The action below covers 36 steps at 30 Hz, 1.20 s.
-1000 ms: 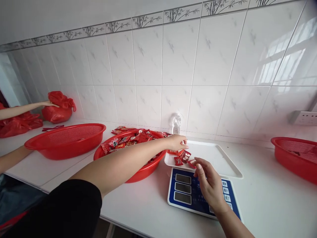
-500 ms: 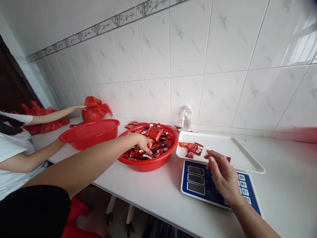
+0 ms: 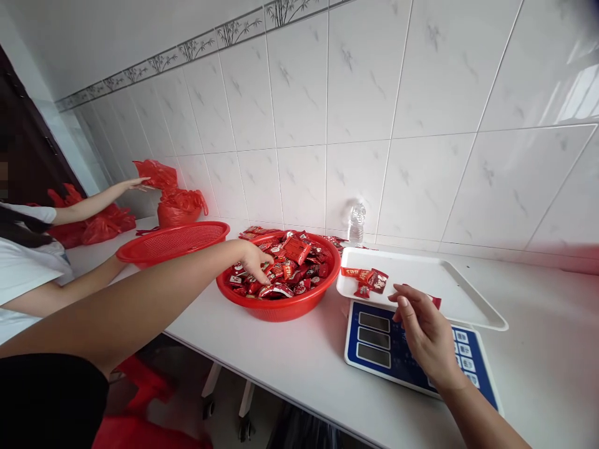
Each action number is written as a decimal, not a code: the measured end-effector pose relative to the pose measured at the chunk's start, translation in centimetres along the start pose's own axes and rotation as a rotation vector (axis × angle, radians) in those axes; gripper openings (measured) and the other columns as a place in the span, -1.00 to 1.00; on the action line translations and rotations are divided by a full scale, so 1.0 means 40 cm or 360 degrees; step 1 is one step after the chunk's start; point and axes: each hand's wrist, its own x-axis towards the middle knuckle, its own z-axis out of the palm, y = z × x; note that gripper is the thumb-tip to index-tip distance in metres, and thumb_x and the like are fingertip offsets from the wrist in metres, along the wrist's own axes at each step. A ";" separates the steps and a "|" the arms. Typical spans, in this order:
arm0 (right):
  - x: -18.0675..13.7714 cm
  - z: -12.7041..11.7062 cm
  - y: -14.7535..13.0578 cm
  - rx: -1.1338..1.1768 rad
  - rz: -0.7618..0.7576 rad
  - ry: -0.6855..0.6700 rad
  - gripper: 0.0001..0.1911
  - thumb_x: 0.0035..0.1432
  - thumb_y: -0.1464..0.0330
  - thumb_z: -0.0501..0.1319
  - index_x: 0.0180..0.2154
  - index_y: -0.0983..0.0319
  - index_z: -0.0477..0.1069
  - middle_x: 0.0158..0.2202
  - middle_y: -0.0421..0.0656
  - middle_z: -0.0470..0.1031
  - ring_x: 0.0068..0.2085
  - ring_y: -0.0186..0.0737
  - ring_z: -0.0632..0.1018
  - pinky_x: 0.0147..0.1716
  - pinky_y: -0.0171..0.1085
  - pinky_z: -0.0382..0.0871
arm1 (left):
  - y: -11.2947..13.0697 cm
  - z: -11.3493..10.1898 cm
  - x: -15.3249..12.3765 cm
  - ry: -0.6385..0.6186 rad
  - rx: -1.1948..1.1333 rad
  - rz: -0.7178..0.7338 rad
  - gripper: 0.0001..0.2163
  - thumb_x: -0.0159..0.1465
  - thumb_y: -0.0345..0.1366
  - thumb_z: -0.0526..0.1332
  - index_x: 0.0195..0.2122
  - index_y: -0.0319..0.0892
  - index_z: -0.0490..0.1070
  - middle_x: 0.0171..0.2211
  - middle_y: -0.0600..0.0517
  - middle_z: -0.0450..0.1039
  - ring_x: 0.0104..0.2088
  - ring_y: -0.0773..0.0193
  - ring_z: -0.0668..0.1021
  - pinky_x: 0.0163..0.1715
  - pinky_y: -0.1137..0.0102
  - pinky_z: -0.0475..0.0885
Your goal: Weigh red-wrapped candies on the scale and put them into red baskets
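Here the left hand [image 3: 255, 260] is down in the candy basket [image 3: 281, 305], fingers curled loosely over the red wrapped candies [image 3: 285, 271]; cannot tell if it has pinched any yet. The arm runs long and straight from the lower left across the desk [image 3: 299, 362], palm down, wrist a bit dropped into the pile.

The right hand [image 3: 423, 333] hovers over the scale [image 3: 374, 340], fingers half open and relaxed, nothing gripped as far as visible; fingertips point toward the near rim of the white tray [image 3: 468, 299]. Forearm enters from the lower right corner.

The tray sits on top of the scale, likely so pieces dropped in get weighed; a few candies [image 3: 367, 279] lie at its left end, just ahead of the right hand, and 1 more [image 3: 435, 301] shows right at the right fingertips. The full basket is just left of the tray, between the 2 hands, which keeps the left hand's reach short.

Beyond the left hand: an empty-looking red basket [image 3: 173, 243], then red bags [image 3: 180, 202]. A co-worker's hand [image 3: 133, 184] touches 1 bag. A water bottle [image 3: 356, 223] stands at the wall behind the tray.
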 end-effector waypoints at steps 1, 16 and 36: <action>0.000 0.000 -0.001 0.0001 -0.0001 -0.0008 -0.68 0.27 0.17 0.07 -0.04 0.17 0.36 -0.25 -0.10 0.52 -0.42 -0.29 0.47 -0.40 -0.25 0.40 | -0.005 0.013 -0.003 -0.0022 0.0023 -0.0045 -0.20 -0.25 -0.06 0.42 0.10 -0.05 0.34 0.03 -0.13 0.43 -0.04 -0.06 0.47 -0.11 0.31 0.37; 0.002 0.005 0.007 0.0072 0.0019 -0.0003 -0.69 0.27 0.18 0.07 -0.04 0.17 0.36 -0.24 -0.10 0.51 -0.44 -0.31 0.47 -0.43 -0.28 0.42 | 0.135 -0.062 0.039 0.0740 -0.0703 0.0331 -0.74 0.13 -0.29 0.20 -0.12 -0.13 0.39 -0.40 0.10 0.45 -0.49 0.30 0.51 -0.48 0.46 0.37; 0.084 -0.076 0.010 -0.0466 0.0201 0.0298 -0.60 0.19 0.05 0.07 -0.08 0.14 0.42 -0.23 -0.13 0.53 -0.35 -0.22 0.52 -0.39 -0.24 0.40 | 0.552 0.054 0.101 0.0380 -0.0373 0.0729 -0.33 0.20 0.21 0.01 0.28 0.05 0.07 0.23 -0.18 0.15 0.14 -0.17 0.32 0.06 0.01 0.21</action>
